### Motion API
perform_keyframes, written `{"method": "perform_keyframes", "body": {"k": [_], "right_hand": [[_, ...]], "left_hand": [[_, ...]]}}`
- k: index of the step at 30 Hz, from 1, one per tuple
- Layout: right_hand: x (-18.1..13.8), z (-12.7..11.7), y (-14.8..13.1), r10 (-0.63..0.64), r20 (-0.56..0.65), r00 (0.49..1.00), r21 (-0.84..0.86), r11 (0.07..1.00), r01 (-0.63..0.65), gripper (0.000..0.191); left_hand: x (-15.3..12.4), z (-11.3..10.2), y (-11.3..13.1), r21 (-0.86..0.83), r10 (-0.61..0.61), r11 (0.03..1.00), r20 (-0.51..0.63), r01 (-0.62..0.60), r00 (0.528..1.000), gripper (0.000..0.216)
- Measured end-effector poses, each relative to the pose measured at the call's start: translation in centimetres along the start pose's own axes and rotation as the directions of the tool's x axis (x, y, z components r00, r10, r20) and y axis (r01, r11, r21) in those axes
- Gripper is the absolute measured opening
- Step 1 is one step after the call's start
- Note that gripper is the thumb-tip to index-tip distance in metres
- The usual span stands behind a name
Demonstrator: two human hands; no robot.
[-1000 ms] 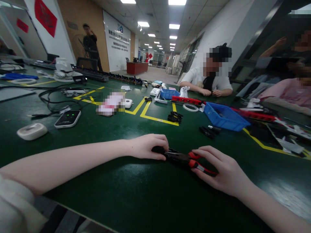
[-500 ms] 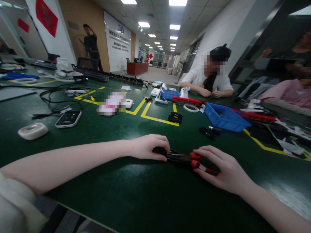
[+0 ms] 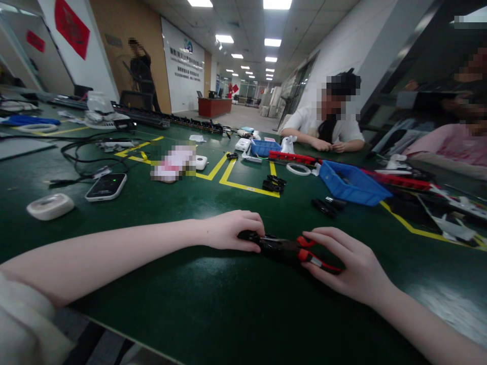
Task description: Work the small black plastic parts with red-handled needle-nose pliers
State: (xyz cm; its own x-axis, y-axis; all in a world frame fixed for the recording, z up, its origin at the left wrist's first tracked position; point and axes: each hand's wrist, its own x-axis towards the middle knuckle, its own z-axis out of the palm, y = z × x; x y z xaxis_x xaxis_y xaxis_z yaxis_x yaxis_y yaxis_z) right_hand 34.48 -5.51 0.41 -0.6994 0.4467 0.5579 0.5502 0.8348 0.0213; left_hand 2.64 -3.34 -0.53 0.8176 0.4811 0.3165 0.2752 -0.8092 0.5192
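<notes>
Very little is changing from a second ago: both hands are staying put, and only the pliers (image 3: 300,251) are tipping a touch lower at the red handles. From the head camera, the left hand (image 3: 232,230) is lying on the green bench (image 3: 213,309) with its fingers (image 3: 254,223) curled together over a small black part (image 3: 246,235), pinning it down right at the pliers' nose. The right hand (image 3: 350,266) is closing its fingers over the red handles, thumb tucked beneath, so the tool is sitting low between the two hands, near the bench's front edge. Further back, a blue bin (image 3: 352,183) is sitting just beyond some loose black pieces (image 3: 274,183) inside yellow tape lines (image 3: 247,188), and a dark device (image 3: 105,186) is showing a green light beside a white case (image 3: 50,206). A person in a white shirt (image 3: 323,124) is working across the bench. I would judge the risk to be the nose slipping off the small part under a hard squeeze and nipping the left fingertips crowding it. The wall sign (image 3: 188,58) is carrying characters too small to read, and I can read no brand on the tool.
</notes>
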Motion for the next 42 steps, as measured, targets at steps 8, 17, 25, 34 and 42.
{"method": "perform_keyframes", "body": {"k": [8, 17, 25, 34, 42], "right_hand": [[0.17, 0.01, -0.11, -0.044, 0.005, 0.999, -0.035, 0.998, 0.044, 0.036], [0.12, 0.06, -0.12, -0.01, 0.046, 0.999, 0.026, 1.0, 0.008, 0.034], [0.09, -0.19, 0.39, -0.029, 0.087, 0.996, 0.009, 1.0, 0.028, 0.035], [0.1, -0.05, 0.24, -0.052, 0.059, 0.997, -0.042, 0.998, 0.055, 0.037], [0.1, 0.08, 0.3, -0.054, 0.036, 0.998, -0.093, 0.994, 0.057, 0.04]], "left_hand": [[-0.01, 0.13, -0.17, 0.008, 0.031, 1.0, -0.013, -0.03, 0.999, 0.018], [-0.02, 0.05, -0.1, -0.02, 0.015, 1.0, -0.009, -0.015, 1.0, 0.016], [0.01, -0.14, 0.33, -0.016, -0.03, 0.999, -0.001, 0.03, 1.0, 0.019], [-0.06, -0.16, 0.16, -0.011, -0.008, 1.0, 0.009, 0.008, 1.0, 0.018], [-0.06, -0.11, 0.22, -0.033, -0.019, 0.999, -0.007, 0.019, 1.0, 0.018]]}}
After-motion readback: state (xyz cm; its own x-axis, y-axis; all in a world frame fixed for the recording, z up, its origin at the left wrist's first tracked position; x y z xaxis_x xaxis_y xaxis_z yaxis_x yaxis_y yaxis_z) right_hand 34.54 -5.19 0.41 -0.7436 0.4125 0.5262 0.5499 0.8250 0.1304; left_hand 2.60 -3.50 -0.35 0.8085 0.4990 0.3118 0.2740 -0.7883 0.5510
